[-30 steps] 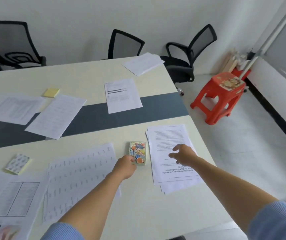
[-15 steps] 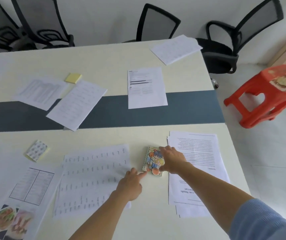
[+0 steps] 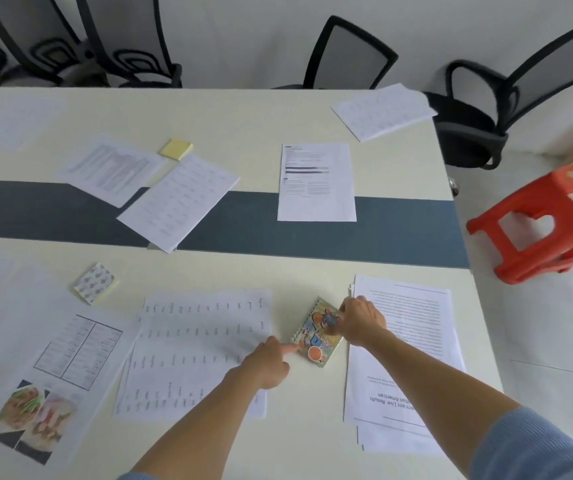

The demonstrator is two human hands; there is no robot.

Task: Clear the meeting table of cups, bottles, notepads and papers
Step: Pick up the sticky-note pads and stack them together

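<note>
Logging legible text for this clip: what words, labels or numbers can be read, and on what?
"Live Results": upside-down heading on the right paper stack.
"American": same heading.
The other sheets and the cartoon notebook: too blurred to read.

The table [image 3: 243,126] is cream, crossed by a dark blue-grey band [image 3: 243,230]. The papers [image 3: 205,348] are white with grey and black print. One sheet [image 3: 316,183] carries two dark bars. A photo sheet [image 3: 77,348] has a black-lined grid above pictures in green, pink and orange. The notepad [image 3: 316,344] has a bright cartoon cover in blue, orange and yellow, with an orange disc. A sticky pad [image 3: 176,149] is plain yellow. A second pad [image 3: 95,283] is white with a grey repeating motif and yellow edges. The stool [image 3: 534,251] is red with a printed picture on top. The chairs [image 3: 347,53] are black mesh. The sleeve [image 3: 527,448] is light blue.
</note>
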